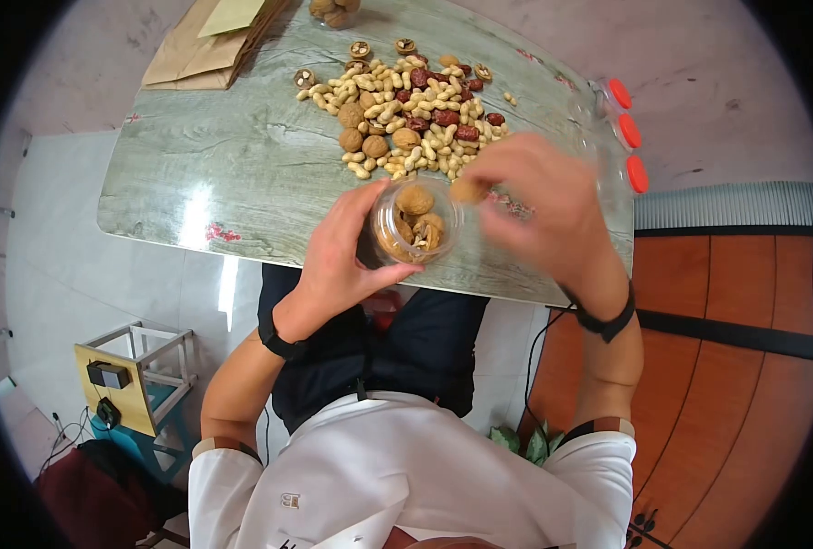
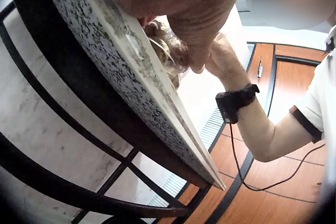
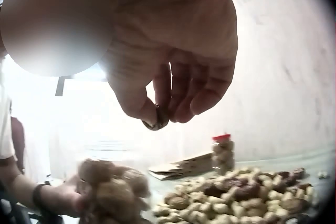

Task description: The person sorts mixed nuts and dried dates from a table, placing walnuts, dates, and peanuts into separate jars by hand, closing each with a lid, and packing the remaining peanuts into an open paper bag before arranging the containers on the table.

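Observation:
My left hand grips a clear plastic jar near the table's front edge, thumb across the near side. Several walnuts lie inside the uncapped jar, one of them cracked so its inside shows. Just right of the mouth, my right hand, blurred, pinches a walnut between thumb and fingertips. From the right wrist, that walnut appears dark and mostly covered by the fingers, higher than the filled jar. In the left wrist view the left hand hides most of the jar.
A pile of peanuts, red dates and walnuts spreads beyond the jar. Brown paper bags lie at the far left. Another jar of walnuts stands at the back; red-lidded jars line the right edge.

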`<control>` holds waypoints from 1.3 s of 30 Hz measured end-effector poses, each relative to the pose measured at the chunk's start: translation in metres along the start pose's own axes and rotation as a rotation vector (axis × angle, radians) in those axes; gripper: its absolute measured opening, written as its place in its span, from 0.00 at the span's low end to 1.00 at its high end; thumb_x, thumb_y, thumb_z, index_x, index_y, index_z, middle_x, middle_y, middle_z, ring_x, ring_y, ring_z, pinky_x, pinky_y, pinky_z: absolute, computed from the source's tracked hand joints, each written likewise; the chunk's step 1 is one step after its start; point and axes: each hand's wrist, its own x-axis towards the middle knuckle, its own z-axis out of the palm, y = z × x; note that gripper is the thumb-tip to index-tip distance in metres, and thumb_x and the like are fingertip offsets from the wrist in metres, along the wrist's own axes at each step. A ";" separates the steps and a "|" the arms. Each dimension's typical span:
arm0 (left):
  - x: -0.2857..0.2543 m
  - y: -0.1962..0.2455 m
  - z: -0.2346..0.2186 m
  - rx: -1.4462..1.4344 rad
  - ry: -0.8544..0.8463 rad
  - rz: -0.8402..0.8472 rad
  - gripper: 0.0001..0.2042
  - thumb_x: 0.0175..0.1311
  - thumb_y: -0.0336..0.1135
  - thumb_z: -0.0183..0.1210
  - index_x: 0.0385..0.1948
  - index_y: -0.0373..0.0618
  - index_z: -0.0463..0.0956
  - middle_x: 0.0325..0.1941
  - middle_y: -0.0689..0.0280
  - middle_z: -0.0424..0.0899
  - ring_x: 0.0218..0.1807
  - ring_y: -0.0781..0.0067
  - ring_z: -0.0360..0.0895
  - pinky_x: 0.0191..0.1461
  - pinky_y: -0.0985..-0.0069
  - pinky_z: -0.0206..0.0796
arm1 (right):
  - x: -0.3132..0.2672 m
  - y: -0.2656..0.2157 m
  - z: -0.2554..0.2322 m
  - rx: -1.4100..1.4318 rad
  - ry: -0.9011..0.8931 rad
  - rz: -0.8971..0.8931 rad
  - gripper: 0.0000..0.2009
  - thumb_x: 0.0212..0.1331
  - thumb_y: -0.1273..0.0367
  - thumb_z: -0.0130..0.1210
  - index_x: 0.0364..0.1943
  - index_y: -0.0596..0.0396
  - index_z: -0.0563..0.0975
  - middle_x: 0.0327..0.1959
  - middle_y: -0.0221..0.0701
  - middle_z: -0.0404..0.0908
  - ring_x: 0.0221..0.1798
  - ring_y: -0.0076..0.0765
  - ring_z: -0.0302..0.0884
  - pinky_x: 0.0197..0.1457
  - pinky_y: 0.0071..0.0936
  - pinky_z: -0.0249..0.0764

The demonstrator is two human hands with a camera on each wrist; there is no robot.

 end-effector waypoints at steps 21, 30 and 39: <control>-0.001 0.000 0.000 -0.012 0.014 -0.014 0.50 0.39 0.43 0.85 0.69 0.40 0.67 0.66 0.51 0.78 0.66 0.49 0.78 0.68 0.60 0.71 | -0.055 0.113 0.028 -0.304 -0.364 0.259 0.08 0.54 0.73 0.64 0.39 0.55 0.82 0.40 0.35 0.82 0.43 0.50 0.83 0.44 0.44 0.78; 0.000 0.002 0.000 -0.016 0.022 -0.017 0.50 0.39 0.43 0.85 0.69 0.41 0.68 0.65 0.51 0.79 0.65 0.49 0.79 0.67 0.60 0.71 | -0.004 0.001 -0.024 0.186 -0.177 0.299 0.17 0.53 0.74 0.69 0.48 0.52 0.84 0.43 0.33 0.87 0.42 0.41 0.82 0.45 0.31 0.78; 0.002 0.004 0.001 -0.015 0.059 0.016 0.46 0.40 0.41 0.83 0.66 0.40 0.69 0.60 0.52 0.80 0.59 0.46 0.79 0.61 0.59 0.74 | 0.032 -0.028 -0.003 -0.076 -0.455 -0.405 0.06 0.50 0.72 0.61 0.33 0.51 0.80 0.34 0.27 0.79 0.41 0.37 0.76 0.44 0.35 0.76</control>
